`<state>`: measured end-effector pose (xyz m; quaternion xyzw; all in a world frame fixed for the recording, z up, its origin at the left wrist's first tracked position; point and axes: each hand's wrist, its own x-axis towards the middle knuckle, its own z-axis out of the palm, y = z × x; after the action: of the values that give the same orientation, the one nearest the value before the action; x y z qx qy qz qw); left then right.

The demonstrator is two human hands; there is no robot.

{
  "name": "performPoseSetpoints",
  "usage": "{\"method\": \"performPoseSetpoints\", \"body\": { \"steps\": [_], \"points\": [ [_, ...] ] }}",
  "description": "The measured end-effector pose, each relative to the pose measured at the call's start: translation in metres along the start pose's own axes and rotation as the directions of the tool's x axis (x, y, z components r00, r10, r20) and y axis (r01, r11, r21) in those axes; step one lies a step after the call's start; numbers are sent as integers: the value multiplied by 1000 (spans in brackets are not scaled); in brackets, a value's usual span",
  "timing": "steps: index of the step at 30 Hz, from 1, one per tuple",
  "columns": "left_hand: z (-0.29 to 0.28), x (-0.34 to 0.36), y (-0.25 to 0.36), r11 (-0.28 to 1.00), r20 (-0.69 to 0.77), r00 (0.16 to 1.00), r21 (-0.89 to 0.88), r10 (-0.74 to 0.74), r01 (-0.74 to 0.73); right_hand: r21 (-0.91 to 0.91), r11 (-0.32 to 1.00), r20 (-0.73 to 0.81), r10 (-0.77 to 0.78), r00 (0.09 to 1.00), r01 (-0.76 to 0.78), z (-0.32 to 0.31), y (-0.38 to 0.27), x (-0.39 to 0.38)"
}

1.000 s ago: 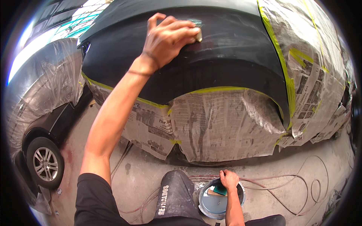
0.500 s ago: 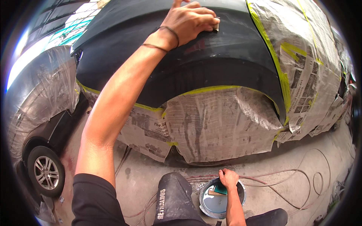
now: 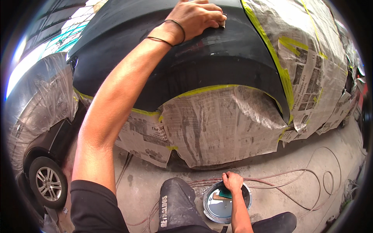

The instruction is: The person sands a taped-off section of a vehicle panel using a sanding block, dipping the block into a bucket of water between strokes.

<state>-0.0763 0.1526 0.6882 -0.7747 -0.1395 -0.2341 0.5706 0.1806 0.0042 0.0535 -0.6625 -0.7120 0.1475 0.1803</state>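
My left hand [image 3: 199, 16] is pressed against the dark grey fender [image 3: 217, 58], closed around a small thin piece with a pale tan edge [image 3: 222, 24]. It resembles folded sandpaper, and most of it is hidden under the fingers. Two dark bands circle that wrist. Low in the view, my right hand [image 3: 233, 181] is closed over the far rim of a round bucket [image 3: 208, 214]; its fingertips are hidden. Greyish liquid fills the bucket. In it, beside my right hand, are a green pad [image 3: 224, 193] and a flat tan strip [image 3: 220, 197].
Newspaper [image 3: 198, 128] edged with yellow-green tape [image 3: 285, 77] covers the wheel arch and the panels to the right. A plastic-draped car with an exposed wheel [image 3: 48, 182] stands at the left. Reddish hoses [image 3: 272, 185] loop over the concrete floor behind the bucket.
The view has shifted slightly, so car and bucket sit a little further left and higher. My left hand stays on the fender with the thin piece; my right hand stays at the bucket.
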Motion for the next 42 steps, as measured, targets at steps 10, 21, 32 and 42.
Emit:
{"method": "performPoseSetpoints", "body": {
  "steps": [10,21,32,42],
  "points": [
    [-7,4,6,999,-8,1000,-40,2,-2,12,1000,1,14,1000,-14,-4,4,1],
    [-55,-132,-18,982,54,981,30,-186,184,47,999,-7,27,1000,-27,-4,4,2],
    [-41,-101,-6,989,11,990,34,-141,140,15,1000,-19,26,999,-26,-4,9,1],
    [-8,-5,29,997,-32,997,-25,-68,68,-11,1000,-30,-10,1000,10,-2,4,1]
  ]
}}
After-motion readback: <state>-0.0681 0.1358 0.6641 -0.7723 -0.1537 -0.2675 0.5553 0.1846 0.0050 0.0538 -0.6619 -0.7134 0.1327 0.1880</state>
